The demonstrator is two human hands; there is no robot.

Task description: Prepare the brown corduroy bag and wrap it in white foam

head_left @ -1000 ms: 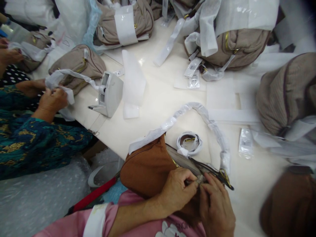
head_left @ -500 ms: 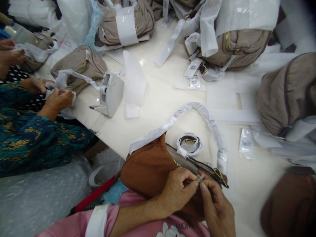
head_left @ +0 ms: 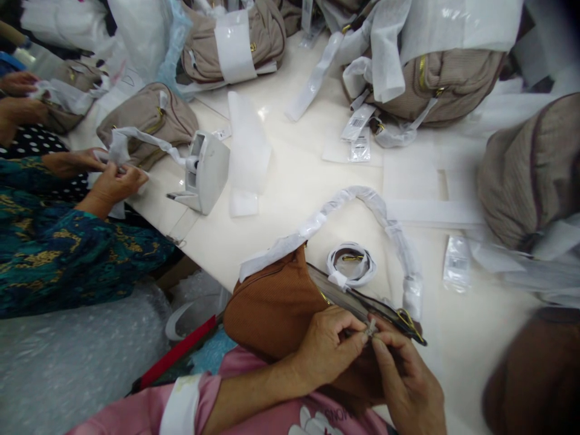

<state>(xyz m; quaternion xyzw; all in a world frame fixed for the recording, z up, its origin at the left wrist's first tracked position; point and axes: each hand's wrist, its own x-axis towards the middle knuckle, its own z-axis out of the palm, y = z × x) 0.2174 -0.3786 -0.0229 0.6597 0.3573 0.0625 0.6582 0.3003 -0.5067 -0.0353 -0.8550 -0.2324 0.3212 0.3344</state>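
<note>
Your left hand (head_left: 333,344) and right hand (head_left: 403,368) each pinch the small pale piece (head_left: 370,329) between fingertips, above the open brown bag (head_left: 272,302) lying at the edge of the white table (head_left: 290,163).

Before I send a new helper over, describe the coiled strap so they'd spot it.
From the rust bag at the white table's edge, a wrapped handle arches. Within it lies the coiled strap: unlike the handle, a closed ring.
</note>
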